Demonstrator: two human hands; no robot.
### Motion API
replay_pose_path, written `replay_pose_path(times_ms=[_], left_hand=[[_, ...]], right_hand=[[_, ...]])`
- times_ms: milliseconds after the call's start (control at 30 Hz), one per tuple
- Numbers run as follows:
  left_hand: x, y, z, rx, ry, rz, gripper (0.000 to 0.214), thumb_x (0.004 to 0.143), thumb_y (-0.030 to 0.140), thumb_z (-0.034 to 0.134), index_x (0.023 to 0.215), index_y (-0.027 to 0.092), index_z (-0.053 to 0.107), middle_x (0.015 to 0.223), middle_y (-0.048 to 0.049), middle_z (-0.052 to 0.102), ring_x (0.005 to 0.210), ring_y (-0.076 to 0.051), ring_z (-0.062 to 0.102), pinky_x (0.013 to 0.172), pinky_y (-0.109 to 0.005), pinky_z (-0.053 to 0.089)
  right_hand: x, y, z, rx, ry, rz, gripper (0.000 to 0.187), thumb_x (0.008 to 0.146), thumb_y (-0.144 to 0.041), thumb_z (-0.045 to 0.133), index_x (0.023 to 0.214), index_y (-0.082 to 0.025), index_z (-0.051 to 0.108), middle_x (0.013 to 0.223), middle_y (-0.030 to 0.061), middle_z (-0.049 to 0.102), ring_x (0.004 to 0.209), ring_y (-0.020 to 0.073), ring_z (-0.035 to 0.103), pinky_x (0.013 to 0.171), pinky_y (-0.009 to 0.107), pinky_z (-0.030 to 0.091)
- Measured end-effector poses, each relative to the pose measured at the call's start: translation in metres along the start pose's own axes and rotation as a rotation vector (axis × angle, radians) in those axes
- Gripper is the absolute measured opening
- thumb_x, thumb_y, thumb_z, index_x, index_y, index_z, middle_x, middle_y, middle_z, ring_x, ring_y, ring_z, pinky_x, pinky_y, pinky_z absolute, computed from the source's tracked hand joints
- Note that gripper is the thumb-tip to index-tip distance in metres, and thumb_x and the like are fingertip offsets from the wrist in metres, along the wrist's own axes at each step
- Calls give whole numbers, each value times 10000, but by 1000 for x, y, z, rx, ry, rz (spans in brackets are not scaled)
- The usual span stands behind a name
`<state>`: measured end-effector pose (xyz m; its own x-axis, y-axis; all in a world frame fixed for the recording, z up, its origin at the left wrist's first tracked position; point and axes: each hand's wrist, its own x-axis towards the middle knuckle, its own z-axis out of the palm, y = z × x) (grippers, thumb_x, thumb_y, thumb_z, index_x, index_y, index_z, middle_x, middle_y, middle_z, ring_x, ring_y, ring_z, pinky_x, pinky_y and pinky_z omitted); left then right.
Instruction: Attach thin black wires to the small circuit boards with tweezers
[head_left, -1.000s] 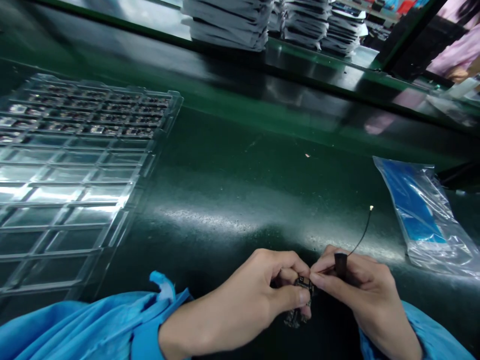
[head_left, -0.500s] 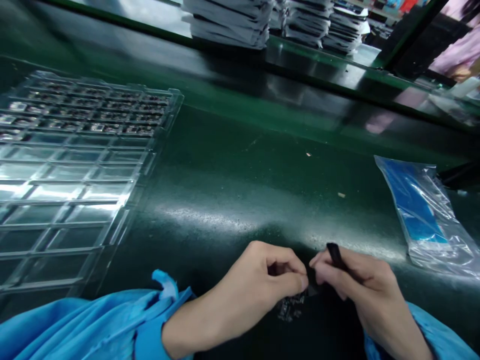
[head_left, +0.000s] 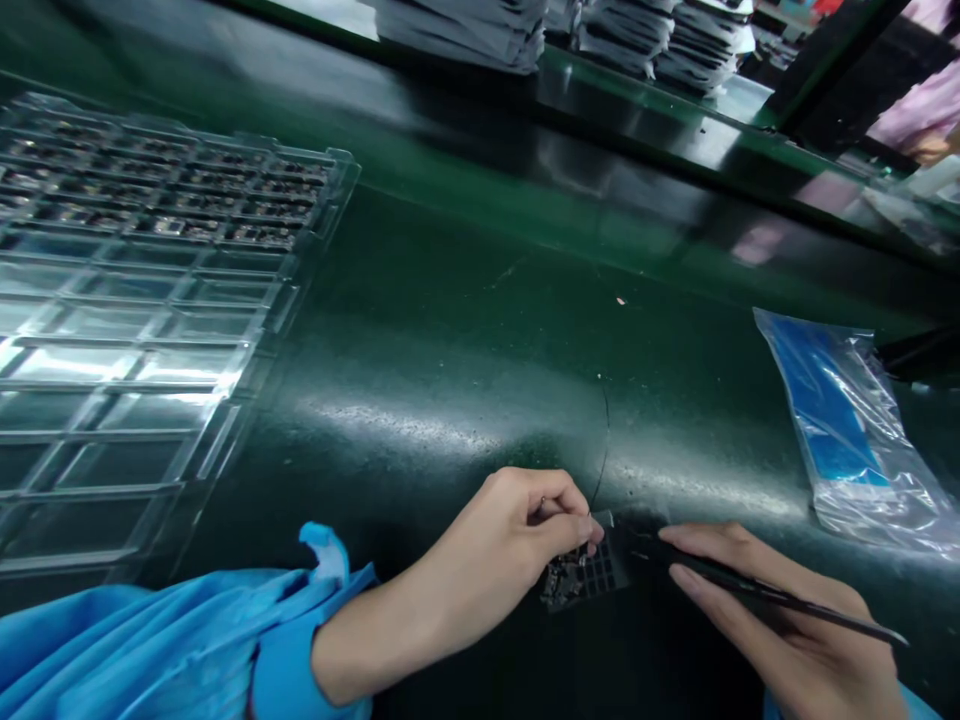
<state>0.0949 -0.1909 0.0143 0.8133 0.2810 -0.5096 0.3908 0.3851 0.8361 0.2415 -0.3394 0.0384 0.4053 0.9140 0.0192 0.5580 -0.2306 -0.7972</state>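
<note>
My left hand (head_left: pixel 502 530) pinches a small dark circuit board (head_left: pixel 583 577) at its edge, and a thin black wire (head_left: pixel 604 440) rises from the board across the bench. My right hand (head_left: pixel 780 610) is shut on long black tweezers (head_left: pixel 757 587). Their tips point left toward the board, and the fingers partly hide them near the board. A small clear film piece seems to lie on the board, though it is too small to be sure.
A clear plastic tray (head_left: pixel 330 195) holding rows of circuit boards lies on the green bench (head_left: pixel 465 340) at left. A plastic bag with a blue item (head_left: pixel 829 420) lies at right. Stacks of packaged items (head_left: pixel 465 30) stand behind; a person's pink sleeve (head_left: pixel 919 110) shows at top right.
My right hand has moved right and opened out, now showing the tweezers lying along it. The wire now stands up from the board rather than angling right. The board shows more clearly.
</note>
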Motion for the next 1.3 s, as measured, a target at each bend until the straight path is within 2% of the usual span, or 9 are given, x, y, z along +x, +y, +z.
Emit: replay_pose_path(times_ms=[200, 300, 567, 700, 867, 1000, 1100, 1200, 1300], left_hand=[[-1, -1, 1, 12, 2, 4, 229, 810, 333, 493, 754, 129, 580, 831, -55, 636, 832, -203, 584, 750, -310, 442], [-1, -2, 1, 20, 6, 8, 224, 814, 316, 484, 741, 126, 577, 803, -53, 630, 835, -208, 578, 774, -329, 433], [-1, -3, 1, 29, 16, 22, 215, 826, 292, 465, 720, 132, 562, 770, -40, 614, 834, -198, 568, 793, -331, 429], [-1, -4, 0, 23, 4, 13, 211, 828, 302, 467, 734, 137, 560, 782, -38, 616, 826, -197, 570, 778, -330, 437], [-1, -4, -1, -1, 6, 0, 214, 828, 311, 471, 748, 134, 562, 818, -43, 623, 820, -193, 570, 763, -326, 431], [-1, -1, 1, -47, 10, -17, 193, 799, 284, 502, 736, 124, 590, 736, -30, 600, 738, -167, 555, 680, -280, 414], [-3, 4, 3, -87, 58, 5, 165, 760, 232, 552, 648, 122, 602, 683, 5, 524, 632, -103, 483, 583, -220, 365], [-5, 6, 4, -125, 95, 42, 163, 735, 196, 575, 594, 122, 610, 670, 21, 492, 582, -70, 428, 533, -195, 332], [-5, 3, 4, -197, 65, 13, 147, 738, 191, 567, 624, 116, 619, 630, 22, 507, 561, -72, 427, 526, -189, 345]], right_hand=[[6, -7, 16, 273, 138, 382, 96, 685, -330, 709, 749, -259, 716, 833, 2, 669, 835, 171, 618, 672, 153, 505], [8, -6, 23, 423, 166, 492, 113, 663, -336, 728, 730, -246, 718, 815, 1, 675, 854, 153, 615, 687, 123, 491], [5, -5, 30, 439, 201, 501, 85, 653, -300, 735, 712, -240, 718, 791, -7, 669, 804, 146, 621, 696, 125, 502], [5, -4, 31, 448, 216, 511, 98, 637, -292, 746, 702, -222, 720, 800, 16, 673, 834, 176, 620, 664, 147, 514], [9, -5, 26, 588, 182, 573, 88, 627, -288, 751, 653, -210, 719, 768, 36, 673, 779, 161, 621, 719, 166, 507], [12, -12, 19, 647, 204, 644, 145, 607, -303, 764, 630, -168, 717, 765, 79, 665, 802, 205, 621, 711, 204, 514], [13, -18, 18, 718, 217, 683, 170, 605, -305, 765, 641, -148, 713, 763, 97, 661, 775, 236, 629, 732, 256, 521], [13, -20, 20, 751, 199, 656, 157, 619, -295, 762, 643, -148, 714, 758, 105, 662, 745, 227, 635, 719, 241, 524], [14, -18, 22, 795, 157, 623, 116, 663, -276, 741, 660, -162, 718, 758, 100, 665, 763, 211, 635, 724, 211, 519]])
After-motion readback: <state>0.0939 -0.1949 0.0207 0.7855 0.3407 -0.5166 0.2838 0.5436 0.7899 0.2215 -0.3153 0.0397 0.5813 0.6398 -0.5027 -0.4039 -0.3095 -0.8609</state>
